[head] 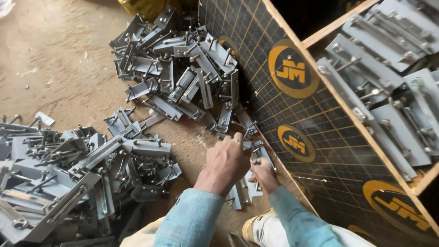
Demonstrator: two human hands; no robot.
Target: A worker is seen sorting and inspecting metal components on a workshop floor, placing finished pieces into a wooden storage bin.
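Two hands are showing, the left hand (226, 162) and the right hand (264, 174). Grey brackets are lying in two floor heaps, a far heap (183, 73) and a near heap (77, 178), each holding too many overlapping pieces to count, and more are filling one wooden crate (320, 132). Three round yellow emblems (292, 69) are showing fully on the crate's dark wall, with a fourth partly hidden.

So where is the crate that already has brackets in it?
In the head view, the wooden crate stands on the right, its dark gridded side facing the brackets on the floor, just beyond the right hand.
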